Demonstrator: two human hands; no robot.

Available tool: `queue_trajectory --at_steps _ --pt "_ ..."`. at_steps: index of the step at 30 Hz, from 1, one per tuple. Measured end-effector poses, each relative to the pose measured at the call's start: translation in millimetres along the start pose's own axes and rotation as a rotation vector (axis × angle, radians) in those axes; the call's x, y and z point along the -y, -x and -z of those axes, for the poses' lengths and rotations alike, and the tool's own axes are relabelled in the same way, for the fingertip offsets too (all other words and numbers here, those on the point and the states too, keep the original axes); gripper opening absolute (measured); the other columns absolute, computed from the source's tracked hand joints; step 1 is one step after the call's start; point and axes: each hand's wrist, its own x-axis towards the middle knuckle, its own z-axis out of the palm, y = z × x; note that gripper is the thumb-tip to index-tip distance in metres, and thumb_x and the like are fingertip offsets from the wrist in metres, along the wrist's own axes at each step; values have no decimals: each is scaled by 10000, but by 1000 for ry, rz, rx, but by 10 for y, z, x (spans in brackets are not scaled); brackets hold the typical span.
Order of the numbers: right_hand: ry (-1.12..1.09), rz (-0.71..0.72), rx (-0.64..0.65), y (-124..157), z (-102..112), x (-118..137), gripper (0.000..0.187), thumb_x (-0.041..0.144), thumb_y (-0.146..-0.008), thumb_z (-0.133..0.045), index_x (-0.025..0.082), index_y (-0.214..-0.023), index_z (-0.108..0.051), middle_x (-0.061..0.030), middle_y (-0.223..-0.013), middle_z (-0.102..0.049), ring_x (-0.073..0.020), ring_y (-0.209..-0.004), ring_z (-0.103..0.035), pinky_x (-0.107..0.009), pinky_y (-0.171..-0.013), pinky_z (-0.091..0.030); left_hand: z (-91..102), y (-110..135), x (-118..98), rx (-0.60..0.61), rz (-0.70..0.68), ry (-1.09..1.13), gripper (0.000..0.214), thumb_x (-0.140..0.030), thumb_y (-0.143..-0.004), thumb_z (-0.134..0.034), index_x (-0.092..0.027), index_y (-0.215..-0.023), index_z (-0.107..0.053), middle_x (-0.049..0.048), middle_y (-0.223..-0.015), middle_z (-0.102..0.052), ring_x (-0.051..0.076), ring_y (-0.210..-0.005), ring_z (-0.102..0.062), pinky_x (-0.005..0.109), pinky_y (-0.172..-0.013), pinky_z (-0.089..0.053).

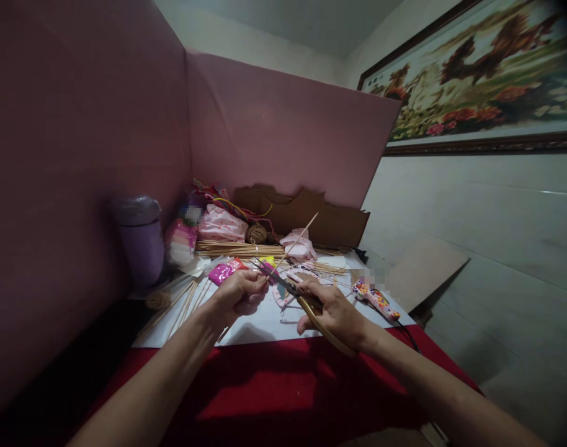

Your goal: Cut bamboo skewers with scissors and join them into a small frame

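My left hand (239, 292) is closed in a pinch on a thin wooden stick (298, 239) that slants up and to the right. My right hand (335, 313) grips a pair of scissors (283, 284) with gold handles. The dark blades point left and meet the stick just beside my left fingers. Both hands hover over a white sheet (265, 320) on a table with a red cloth (274, 391).
A bundle of sticks (237, 249) lies at the back with more sticks (181, 304) fanned at the left. A purple lidded cup (141, 239), pink packets (225, 270), a twine ball (256, 233), cardboard (311, 217) and a spotted glue gun (375, 299) surround the sheet. Pink boards wall the left and back.
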Motion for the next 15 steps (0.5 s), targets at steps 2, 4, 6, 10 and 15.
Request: queue_trajectory --at_steps 2,4,6,10,15 --pt "-21 -3 7 16 -5 -3 478 527 -596 -749 192 -903 -600 45 -662 -448 -92 -547 -358 -209 -501 -293 13 -5 11 24 14 9 249 -150 -618 -639 -161 -558 -397 -78 -432 -322 3 -326 -195 142 -309 -92" --pt "-35 -4 9 33 -9 -5 477 516 -597 -753 193 -914 -600 54 -639 -437 -87 -532 -343 -206 -487 -281 25 -11 23 38 25 12 246 -138 -610 -636 -160 -555 -397 -81 -428 -309 3 -325 -189 141 -306 -86" --pt "-32 -7 3 49 -6 -3 467 504 -605 -754 190 -915 -602 56 -624 -435 -88 -531 -344 -206 -485 -281 36 -17 34 55 34 10 246 -123 -595 -632 -160 -548 -393 -81 -420 -307 2 -321 -182 141 -303 -81" --pt "1 10 -2 66 25 25 484 512 -615 -744 202 -959 -604 36 -677 -486 -101 -568 -386 -213 -520 -315 44 -12 33 88 54 12 249 -155 -631 -625 -153 -534 -396 -72 -406 -324 1 -313 -189 134 -306 -109" --pt "7 21 2 63 33 57 489 532 -608 -739 210 -948 -598 18 -719 -507 -112 -583 -398 -220 -526 -326 25 17 4 127 99 48 184 -118 -579 -620 -133 -523 -445 -56 -383 -360 0 -294 -209 125 -292 -138"
